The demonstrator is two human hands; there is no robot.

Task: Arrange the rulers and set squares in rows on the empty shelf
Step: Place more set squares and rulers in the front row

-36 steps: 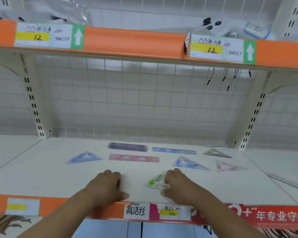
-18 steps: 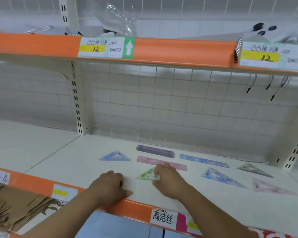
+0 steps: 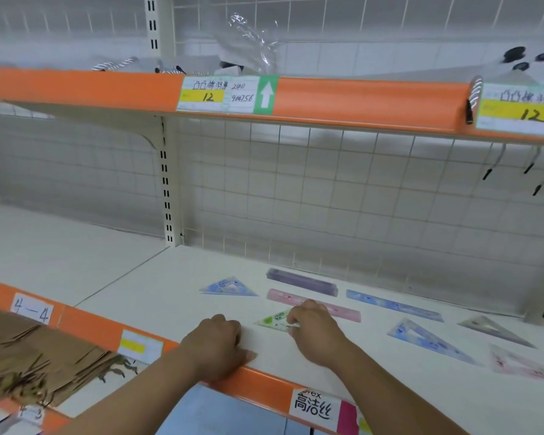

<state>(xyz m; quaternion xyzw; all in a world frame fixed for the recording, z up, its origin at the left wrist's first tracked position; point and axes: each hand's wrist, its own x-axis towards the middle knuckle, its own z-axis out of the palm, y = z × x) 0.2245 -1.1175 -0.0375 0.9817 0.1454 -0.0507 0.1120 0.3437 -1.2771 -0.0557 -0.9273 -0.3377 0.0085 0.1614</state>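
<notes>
My right hand (image 3: 314, 334) pinches a green set square (image 3: 272, 320) lying flat on the white shelf (image 3: 157, 296). My left hand (image 3: 215, 346) rests on the shelf's front edge with curled fingers, holding nothing. Behind lie a blue set square (image 3: 228, 287), a purple ruler (image 3: 302, 281), a pink ruler (image 3: 283, 298) partly hidden by my right hand, and a blue ruler (image 3: 393, 305). To the right are a blue set square (image 3: 431, 340), a grey set square (image 3: 493, 329) and a pink set square (image 3: 518, 364).
An orange-edged upper shelf (image 3: 358, 98) with price tags overhangs the work area. A wire grid back panel (image 3: 327, 189) closes the rear. Brown paper bags (image 3: 35, 359) lie on the lower shelf at the left. A white upright post (image 3: 165, 183) divides the bays.
My right hand has slid the green set square back and leftward, from the front edge to just before the pink ruler. The camera view has swung left. My left hand stays on the edge.
</notes>
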